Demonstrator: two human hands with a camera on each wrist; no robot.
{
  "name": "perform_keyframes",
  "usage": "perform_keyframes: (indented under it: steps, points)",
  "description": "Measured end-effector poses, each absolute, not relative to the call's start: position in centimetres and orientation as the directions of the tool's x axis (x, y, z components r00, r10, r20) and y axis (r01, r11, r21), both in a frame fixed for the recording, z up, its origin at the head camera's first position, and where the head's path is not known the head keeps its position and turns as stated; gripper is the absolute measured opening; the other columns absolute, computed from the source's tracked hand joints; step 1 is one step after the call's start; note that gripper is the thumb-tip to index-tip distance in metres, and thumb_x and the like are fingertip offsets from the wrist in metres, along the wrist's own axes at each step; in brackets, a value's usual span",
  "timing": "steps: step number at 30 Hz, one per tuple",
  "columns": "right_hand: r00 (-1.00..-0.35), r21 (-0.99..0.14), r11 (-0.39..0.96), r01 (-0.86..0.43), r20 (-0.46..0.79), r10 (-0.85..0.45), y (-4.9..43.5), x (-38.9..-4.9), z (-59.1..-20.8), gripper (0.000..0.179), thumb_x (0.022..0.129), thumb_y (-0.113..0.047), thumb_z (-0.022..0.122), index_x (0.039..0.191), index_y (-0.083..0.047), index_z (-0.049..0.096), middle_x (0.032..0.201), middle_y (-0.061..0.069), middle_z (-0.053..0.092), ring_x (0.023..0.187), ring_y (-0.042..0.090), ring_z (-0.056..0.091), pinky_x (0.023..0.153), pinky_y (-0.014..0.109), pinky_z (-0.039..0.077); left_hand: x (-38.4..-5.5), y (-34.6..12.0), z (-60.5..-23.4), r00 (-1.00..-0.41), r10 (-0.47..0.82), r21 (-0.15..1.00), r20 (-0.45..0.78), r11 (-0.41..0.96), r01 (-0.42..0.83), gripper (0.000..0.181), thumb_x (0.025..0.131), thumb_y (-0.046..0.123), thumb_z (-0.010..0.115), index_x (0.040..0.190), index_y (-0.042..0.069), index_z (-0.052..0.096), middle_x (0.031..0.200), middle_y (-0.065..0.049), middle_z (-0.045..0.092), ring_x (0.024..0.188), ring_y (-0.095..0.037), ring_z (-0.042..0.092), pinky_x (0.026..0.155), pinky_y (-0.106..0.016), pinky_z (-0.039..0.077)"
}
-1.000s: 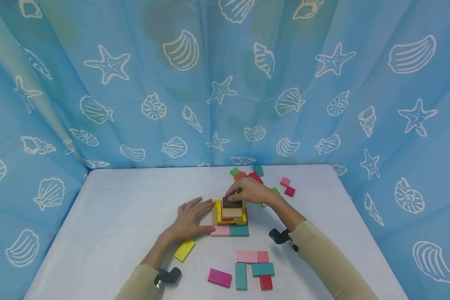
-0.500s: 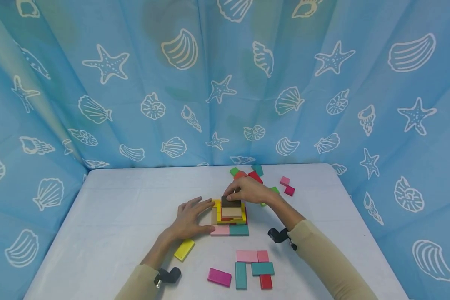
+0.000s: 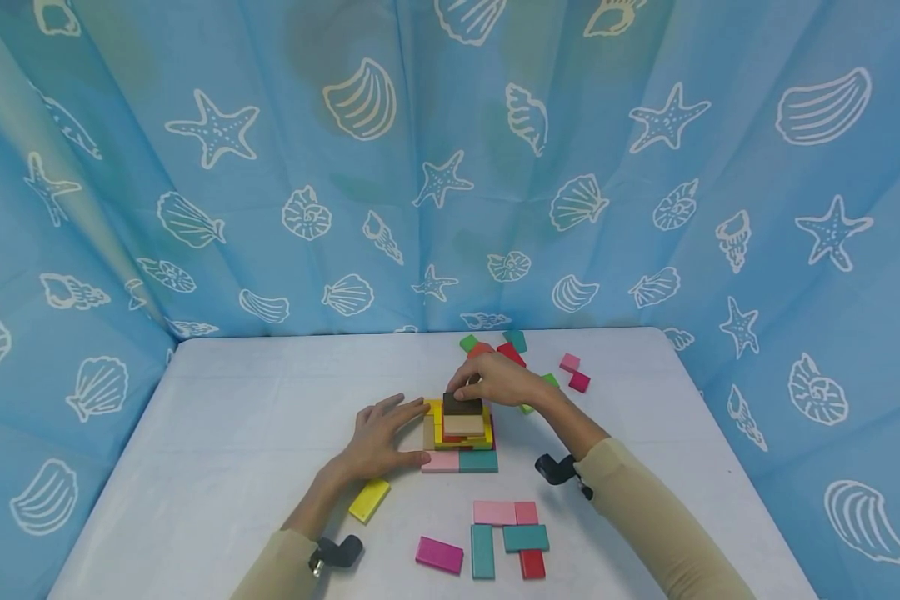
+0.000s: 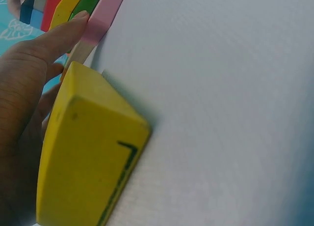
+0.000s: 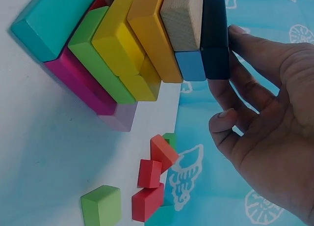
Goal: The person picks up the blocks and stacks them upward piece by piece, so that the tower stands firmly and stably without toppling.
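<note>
A stepped tower of wooden blocks (image 3: 463,426) stands mid-table, with a black block (image 3: 462,405) (image 5: 216,37) on its top. My right hand (image 3: 498,379) (image 5: 274,98) pinches this black block between thumb and fingers from above. Beneath it lie a natural wood block (image 5: 182,19) and a blue block (image 5: 191,65), then orange, yellow and green layers. My left hand (image 3: 378,437) (image 4: 29,83) is spread beside the tower's left side, its thumb reaching the pink block (image 3: 441,462) of the base and its fingertips near the yellow layer.
A loose yellow block (image 3: 370,500) lies by my left wrist, and a magenta block (image 3: 439,555) nearer the front. Several teal, pink and red blocks (image 3: 482,552) lie front right. More small blocks, including a red one (image 3: 580,382), lie behind and right of the tower.
</note>
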State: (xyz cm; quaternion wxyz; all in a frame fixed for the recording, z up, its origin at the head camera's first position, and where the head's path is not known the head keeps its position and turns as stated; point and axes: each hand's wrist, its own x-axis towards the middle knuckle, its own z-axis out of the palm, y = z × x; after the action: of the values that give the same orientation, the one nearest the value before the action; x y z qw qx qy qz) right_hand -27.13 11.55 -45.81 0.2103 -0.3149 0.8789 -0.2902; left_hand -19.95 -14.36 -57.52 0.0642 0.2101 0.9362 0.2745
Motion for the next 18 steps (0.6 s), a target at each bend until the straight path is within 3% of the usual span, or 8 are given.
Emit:
perform_keyframes:
  steps: [18]
  points:
    - [-0.706,-0.638,0.628,-0.446,-0.181,-0.685,11.51,-27.13,-45.63,0.021,0.096,-0.017,0.069,0.115,-0.020,0.077,0.110,-0.007,0.073,0.108,0.015,0.064,0.090,0.032,0.054,-19.83,-14.31,-57.42,-0.907,0.420,0.542,-0.002,0.763,0.352,0.088,0.078,0.073,0.066,0.154,0.039,0.039,0.162,0.014,0.034,0.153,-0.025,0.016,0.118,-0.058,0.013]
